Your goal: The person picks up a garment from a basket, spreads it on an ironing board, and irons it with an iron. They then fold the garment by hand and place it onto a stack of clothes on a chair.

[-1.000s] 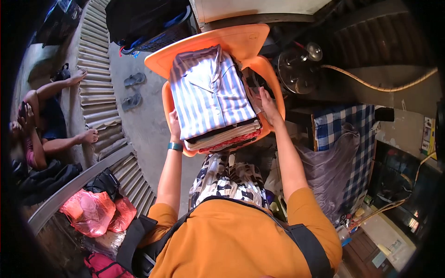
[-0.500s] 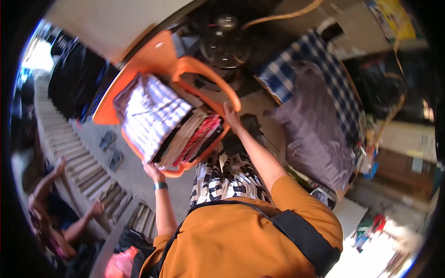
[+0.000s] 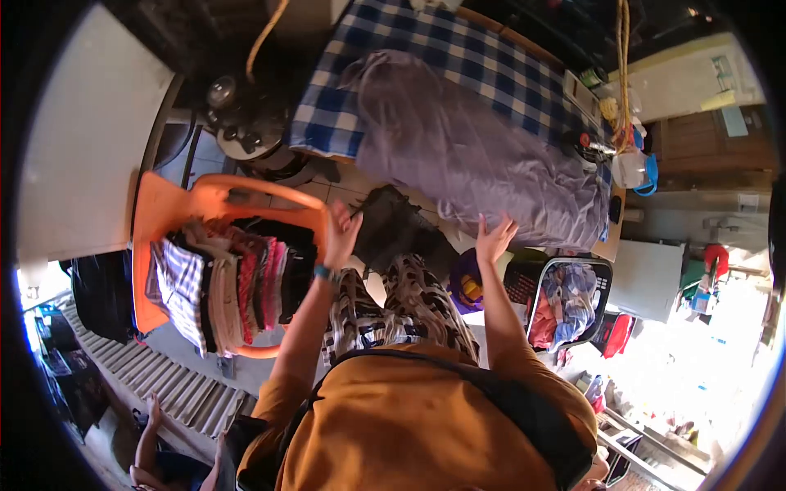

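Note:
My left hand [image 3: 341,234], with a watch at its wrist, has its fingers apart and holds nothing. It is just right of the armrest of an orange plastic chair [image 3: 147,204]. On the chair's seat sits a stack of folded clothes [image 3: 246,282], with a striped piece at its left side. My right hand [image 3: 495,239] is open, fingers spread, right at the near edge of a crumpled grey cloth [image 3: 483,176]. That cloth lies over a table with a blue and white checked cover [image 3: 327,98].
A laundry basket [image 3: 602,299] with clothes in it stands right of my right arm. Dark cloth [image 3: 401,229] lies on the floor between my hands. A fan-like appliance [image 3: 241,135] stands behind the chair. Another person's arms [image 3: 151,425] rest near a slatted bench [image 3: 164,376] at lower left.
Both hands have let go of the orange chair. My right hand has moved right to the grey cloth, and the view has turned right towards the table.

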The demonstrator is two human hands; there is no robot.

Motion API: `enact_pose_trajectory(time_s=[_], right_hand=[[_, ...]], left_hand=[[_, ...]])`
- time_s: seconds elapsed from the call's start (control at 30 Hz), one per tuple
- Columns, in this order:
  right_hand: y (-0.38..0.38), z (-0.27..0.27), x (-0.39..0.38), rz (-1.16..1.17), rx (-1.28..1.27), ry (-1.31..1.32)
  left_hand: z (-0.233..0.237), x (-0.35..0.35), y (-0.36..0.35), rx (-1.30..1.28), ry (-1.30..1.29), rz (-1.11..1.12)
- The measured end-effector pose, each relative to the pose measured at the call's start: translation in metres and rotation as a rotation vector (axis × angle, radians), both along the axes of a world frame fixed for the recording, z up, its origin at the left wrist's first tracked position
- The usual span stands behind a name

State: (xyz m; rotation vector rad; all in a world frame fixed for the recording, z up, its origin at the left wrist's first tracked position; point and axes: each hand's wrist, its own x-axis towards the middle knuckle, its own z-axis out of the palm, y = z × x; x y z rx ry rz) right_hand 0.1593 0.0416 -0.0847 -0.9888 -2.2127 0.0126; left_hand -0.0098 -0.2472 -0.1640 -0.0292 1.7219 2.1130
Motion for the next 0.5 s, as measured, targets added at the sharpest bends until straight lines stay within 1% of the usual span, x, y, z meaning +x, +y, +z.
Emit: enact_pose_trajectory(time_s=[0.03, 0.07, 0.1, 0.13, 0.17, 0.2, 0.23, 0.27, 0.3, 0.33, 0.37, 0.43, 0.47, 0.5], right_hand=[[0.021, 0.017, 0.0, -0.015, -0.01, 0.003], [0.041, 0.033, 0.001, 0.101, 0.014, -0.115], [0.062, 0.04, 0.004, 0.222, 0.037, -0.233], [0.083, 0.032, 0.01, 0.221, 0.028, -0.235], [0.102, 0.019, 0.014, 0.44, -0.108, -0.313], [0.12, 0.009, 0.02, 0.662, -0.242, -0.388], [0.122, 0.011, 0.017, 0.704, -0.262, -0.354], [0.125, 0.013, 0.017, 0.715, -0.269, -0.35], [0.127, 0.015, 0.015, 0.736, -0.247, -0.417], [0.131, 0.018, 0.015, 0.754, -0.225, -0.483], [0.136, 0.024, 0.016, 0.756, -0.224, -0.46], [0.163, 0.026, 0.02, 0.57, -0.33, -0.313], [0.182, 0.04, 0.021, 0.525, -0.3, -0.19], [0.202, 0.06, 0.022, 0.476, -0.273, -0.068]], left_hand=[[0.006, -0.023, 0.033, -0.09, 0.018, 0.043], [0.014, -0.039, 0.063, -0.181, 0.035, 0.088], [0.017, -0.051, 0.085, -0.19, 0.033, 0.081], [0.018, -0.063, 0.099, -0.217, 0.052, -0.019], [0.019, -0.067, 0.105, -0.244, 0.07, -0.114], [0.022, -0.064, 0.106, -0.251, 0.068, -0.107], [0.026, -0.06, 0.106, -0.301, -0.034, -0.222], [0.042, -0.055, 0.11, -0.349, -0.136, -0.336], [0.06, -0.045, 0.105, -0.484, -0.085, -0.349], [0.065, -0.042, 0.097, -0.542, 0.023, -0.356], [0.069, -0.046, 0.08, -0.599, 0.132, -0.366], [0.072, -0.069, 0.034, -0.626, 0.08, -0.192], [0.065, -0.087, 0.006, -0.678, 0.106, -0.101], [0.087, -0.094, -0.012, -0.752, 0.073, 0.023]])
